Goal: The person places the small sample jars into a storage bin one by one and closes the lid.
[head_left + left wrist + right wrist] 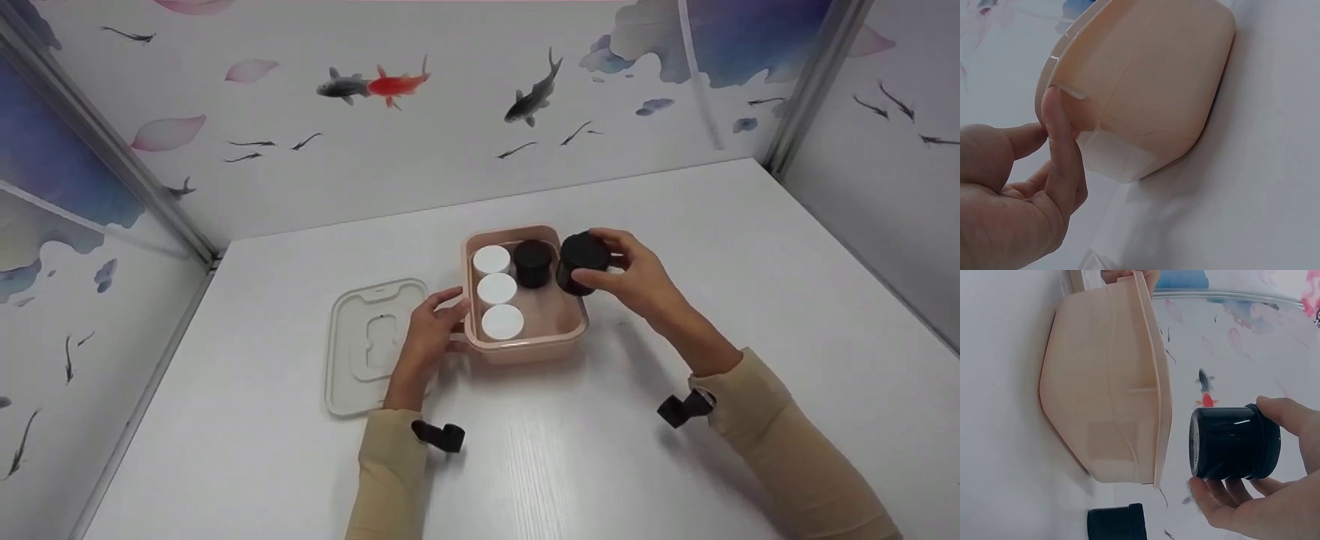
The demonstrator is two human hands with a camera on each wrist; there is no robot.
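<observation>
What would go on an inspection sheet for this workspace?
Surface: white table.
Job's things: pink rectangular plastic box holding three round white jars and one black cylindrical jar; second black jar above rim height; third black jar outside the box; grey rectangular lid to its left.
Clutter: nothing seen.
Hands: left hand pinches the box's rim; right hand grips the second black jar.
Cables: nothing seen.
Surroundings: white wall panels printed with fish.

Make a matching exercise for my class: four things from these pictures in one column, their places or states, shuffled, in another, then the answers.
1. pale lid
2. pink box
3. three white-topped jars
4. right hand

A. in a row inside the box
B. holding a black jar
C. flat on the table
D. held at its rim by the left hand

Pairs: 1-C, 2-D, 3-A, 4-B
</observation>
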